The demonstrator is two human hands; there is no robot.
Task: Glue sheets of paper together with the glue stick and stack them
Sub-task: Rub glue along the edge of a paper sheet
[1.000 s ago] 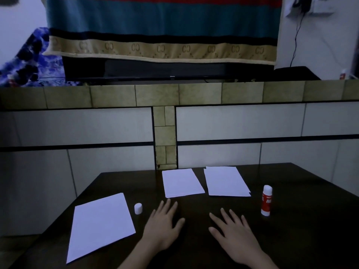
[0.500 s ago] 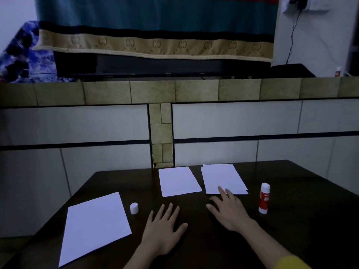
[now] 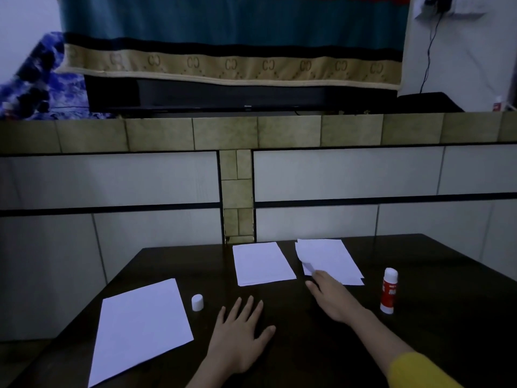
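The right hand [image 3: 334, 301] pinches a corner of the top sheet [image 3: 330, 259]. The left hand [image 3: 240, 337] lies flat on the worktop [image 3: 447, 317].

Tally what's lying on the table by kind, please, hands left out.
Paper lots: 3, the sheet at near left, the middle sheet and the right pile, whose near corner the right hand lifts
Glue stick: 1, upright, uncapped
Loose white cap: 1
Total: 5
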